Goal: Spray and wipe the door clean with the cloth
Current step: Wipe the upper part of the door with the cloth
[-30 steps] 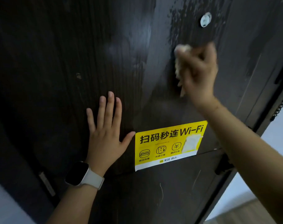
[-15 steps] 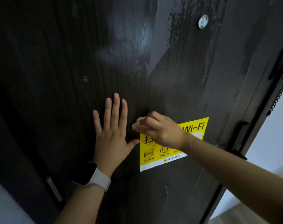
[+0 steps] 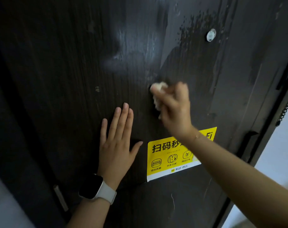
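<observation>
A dark wood-grain door (image 3: 74,71) fills the view, with wet streaks and droplets across its upper middle. My right hand (image 3: 176,109) is closed around a small pale cloth (image 3: 157,94) and presses it against the door just above a yellow sticker. My left hand (image 3: 118,143) lies flat on the door with fingers spread, left of the sticker, a watch on its wrist. Most of the cloth is hidden inside my right fist.
A yellow Wi-Fi sticker (image 3: 166,158) is stuck below my right hand, partly covered by my forearm. A round peephole (image 3: 211,35) sits upper right. The door edge with a latch (image 3: 251,137) and a coiled chain (image 3: 286,109) runs down the right side.
My right hand with the cloth swept down from near the peephole to the sticker's left corner, then came back up to the middle of the door. My left hand stayed flat.
</observation>
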The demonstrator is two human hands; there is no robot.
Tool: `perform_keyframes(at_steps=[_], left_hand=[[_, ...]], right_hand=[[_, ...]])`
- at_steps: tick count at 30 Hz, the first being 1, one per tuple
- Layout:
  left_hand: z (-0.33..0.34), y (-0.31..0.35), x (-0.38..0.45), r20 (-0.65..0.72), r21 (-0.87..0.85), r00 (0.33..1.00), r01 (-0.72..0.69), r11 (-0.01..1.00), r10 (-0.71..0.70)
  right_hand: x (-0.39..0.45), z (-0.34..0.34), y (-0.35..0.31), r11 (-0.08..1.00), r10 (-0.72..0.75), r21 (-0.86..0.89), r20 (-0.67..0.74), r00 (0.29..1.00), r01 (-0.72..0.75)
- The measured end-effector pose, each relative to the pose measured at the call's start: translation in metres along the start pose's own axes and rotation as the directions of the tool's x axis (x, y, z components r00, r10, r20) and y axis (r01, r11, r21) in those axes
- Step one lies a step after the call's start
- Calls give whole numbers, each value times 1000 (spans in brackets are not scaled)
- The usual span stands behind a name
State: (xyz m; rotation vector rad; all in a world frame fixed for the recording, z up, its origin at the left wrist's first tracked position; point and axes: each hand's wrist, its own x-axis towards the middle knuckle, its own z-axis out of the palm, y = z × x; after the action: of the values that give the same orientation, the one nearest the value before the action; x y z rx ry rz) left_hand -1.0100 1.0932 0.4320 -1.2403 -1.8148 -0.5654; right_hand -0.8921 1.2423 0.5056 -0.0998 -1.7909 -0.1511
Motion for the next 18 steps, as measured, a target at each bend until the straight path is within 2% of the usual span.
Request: perform_keyframes(at_steps=[2, 5, 8, 10, 11, 13, 15, 18], left_hand=[[-2, -3, -1, -19, -16, 1000, -13, 1000, 13], [-6, -7, -5, -74, -31, 997, 6, 1000, -8], [-9, -11, -5, -77, 19, 997, 27, 999, -25], [-10, -13, -5, -67, 38, 998, 7, 999, -4], [-10, -13, -5, -64, 42, 998, 3, 999, -1], [-9, -14, -6, -53, 47, 999, 11, 999, -8], [-9, -13, -6, -44, 45, 999, 17, 999, -15], [-13, -12, -5, -39, 25, 999, 16, 1000, -15]], right_hand=[[-37, 9, -10, 996, -94, 16, 140, 986, 92], [-86, 16, -15, 970, -244, 64, 333, 911, 236], [-88, 11, -7, 944, -321, 73, 420, 849, 321], [-64, 5, -7, 940, -329, 53, 411, 850, 338], [-46, 2, -10, 949, -304, 39, 371, 877, 313], [-9, -3, -13, 980, -192, -2, 239, 952, 198], [18, -5, -17, 995, -94, -12, 120, 988, 96], [18, -2, -24, 999, -49, 4, 126, 991, 49]])
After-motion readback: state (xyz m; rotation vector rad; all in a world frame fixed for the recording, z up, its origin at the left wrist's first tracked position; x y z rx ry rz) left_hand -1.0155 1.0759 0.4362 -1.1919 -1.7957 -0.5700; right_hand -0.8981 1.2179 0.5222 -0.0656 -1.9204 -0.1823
